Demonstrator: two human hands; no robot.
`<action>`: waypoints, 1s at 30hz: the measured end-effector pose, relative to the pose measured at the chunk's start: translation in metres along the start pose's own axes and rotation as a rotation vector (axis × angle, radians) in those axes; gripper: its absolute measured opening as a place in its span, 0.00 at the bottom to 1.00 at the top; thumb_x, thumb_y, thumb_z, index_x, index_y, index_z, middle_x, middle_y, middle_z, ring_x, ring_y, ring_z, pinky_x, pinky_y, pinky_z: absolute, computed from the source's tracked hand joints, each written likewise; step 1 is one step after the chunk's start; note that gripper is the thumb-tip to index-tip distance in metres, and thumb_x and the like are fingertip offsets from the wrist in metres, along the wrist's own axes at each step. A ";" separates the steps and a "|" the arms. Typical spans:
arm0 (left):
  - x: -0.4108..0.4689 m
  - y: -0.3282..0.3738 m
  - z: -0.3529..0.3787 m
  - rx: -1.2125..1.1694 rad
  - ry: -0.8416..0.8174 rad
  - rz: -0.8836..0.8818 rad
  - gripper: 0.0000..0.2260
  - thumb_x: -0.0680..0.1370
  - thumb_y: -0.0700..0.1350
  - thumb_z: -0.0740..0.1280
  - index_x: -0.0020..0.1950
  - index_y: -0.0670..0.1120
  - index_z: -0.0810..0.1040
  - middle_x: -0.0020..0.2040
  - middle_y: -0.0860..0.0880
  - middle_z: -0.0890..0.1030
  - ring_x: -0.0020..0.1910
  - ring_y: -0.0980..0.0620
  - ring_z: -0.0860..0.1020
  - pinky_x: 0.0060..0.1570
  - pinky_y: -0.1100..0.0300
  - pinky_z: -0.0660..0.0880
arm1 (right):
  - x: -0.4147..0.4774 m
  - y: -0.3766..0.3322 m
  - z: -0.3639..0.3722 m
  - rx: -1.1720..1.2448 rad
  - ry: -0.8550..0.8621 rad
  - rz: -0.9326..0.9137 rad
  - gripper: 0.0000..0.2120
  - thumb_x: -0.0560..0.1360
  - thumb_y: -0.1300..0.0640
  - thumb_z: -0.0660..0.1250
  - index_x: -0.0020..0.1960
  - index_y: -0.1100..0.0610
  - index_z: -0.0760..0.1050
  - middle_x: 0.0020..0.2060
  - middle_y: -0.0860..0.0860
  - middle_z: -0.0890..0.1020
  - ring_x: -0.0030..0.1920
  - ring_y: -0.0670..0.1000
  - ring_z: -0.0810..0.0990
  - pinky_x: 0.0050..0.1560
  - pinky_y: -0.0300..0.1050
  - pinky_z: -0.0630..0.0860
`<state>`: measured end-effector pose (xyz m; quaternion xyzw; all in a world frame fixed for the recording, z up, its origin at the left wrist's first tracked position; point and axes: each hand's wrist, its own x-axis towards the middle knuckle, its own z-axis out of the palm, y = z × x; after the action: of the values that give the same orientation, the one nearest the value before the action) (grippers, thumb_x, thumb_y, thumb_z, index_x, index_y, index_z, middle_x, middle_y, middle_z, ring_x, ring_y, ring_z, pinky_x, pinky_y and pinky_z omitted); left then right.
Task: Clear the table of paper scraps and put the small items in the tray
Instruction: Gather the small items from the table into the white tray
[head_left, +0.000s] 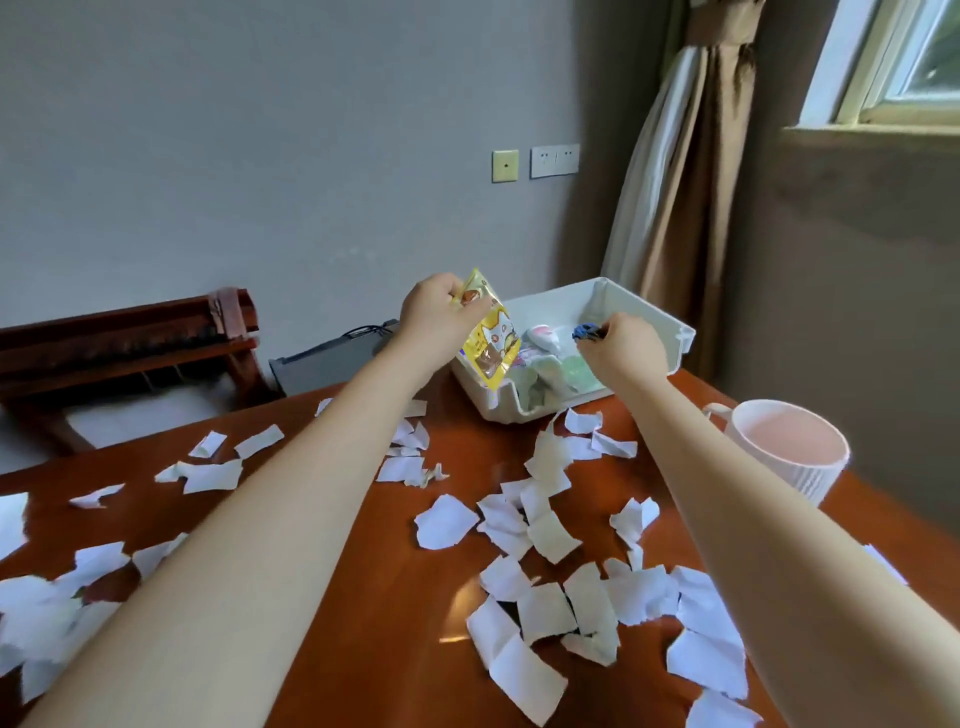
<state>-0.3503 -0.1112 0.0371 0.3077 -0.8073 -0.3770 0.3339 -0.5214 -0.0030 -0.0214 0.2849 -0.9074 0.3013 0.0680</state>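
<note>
While white scraps (545, 530) are lying thick across the table (405, 571) nearest me, from 7 o'clock round to 4 o'clock, I am working both hands out at the far edge. A cup (784, 457) is standing at 3 o'clock, apart from the scraps.

The tray (498, 410) is sitting at 1 o'clock on the far corner, and pale items (545, 358) are already lying in it.

My left hand (441, 317) is pinching the top of a yellow packet (491, 338). The packet is hanging with its long axis slanting from 11 down to 5 o'clock, its lower end over the tray's near-left wall. I cannot tell whether it is touching that wall.

My right hand (626, 348) is curling its fingertips round a small blue item (586, 331) and holding it above the tray's middle.

I am judging that the tray lies straight below both grips. The right hand is further in and can let go where it is, whereas the packet's tip needs nudging toward 1 o'clock to clear the wall.
</note>
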 end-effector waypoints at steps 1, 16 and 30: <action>0.010 -0.002 0.005 -0.004 -0.005 0.006 0.08 0.74 0.46 0.67 0.44 0.40 0.75 0.39 0.44 0.73 0.38 0.50 0.69 0.37 0.58 0.63 | 0.010 0.002 0.005 -0.026 0.001 0.011 0.13 0.75 0.52 0.64 0.53 0.61 0.77 0.45 0.57 0.82 0.44 0.58 0.80 0.40 0.49 0.76; 0.040 -0.019 0.038 -0.168 -0.091 -0.024 0.16 0.67 0.52 0.67 0.44 0.40 0.76 0.46 0.35 0.82 0.43 0.40 0.80 0.47 0.46 0.77 | 0.038 0.007 0.033 -0.204 0.018 -0.077 0.16 0.80 0.51 0.57 0.62 0.58 0.71 0.58 0.57 0.77 0.58 0.59 0.73 0.56 0.52 0.71; 0.041 -0.011 0.034 0.262 0.002 0.044 0.09 0.75 0.51 0.66 0.47 0.46 0.76 0.42 0.49 0.78 0.43 0.48 0.74 0.43 0.57 0.70 | -0.002 -0.026 0.003 0.893 -0.265 -0.048 0.09 0.77 0.59 0.64 0.39 0.59 0.73 0.28 0.49 0.75 0.25 0.42 0.72 0.29 0.33 0.70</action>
<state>-0.3980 -0.1343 0.0235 0.3312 -0.8558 -0.2607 0.3001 -0.5052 -0.0212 -0.0106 0.3434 -0.6829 0.6217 -0.1710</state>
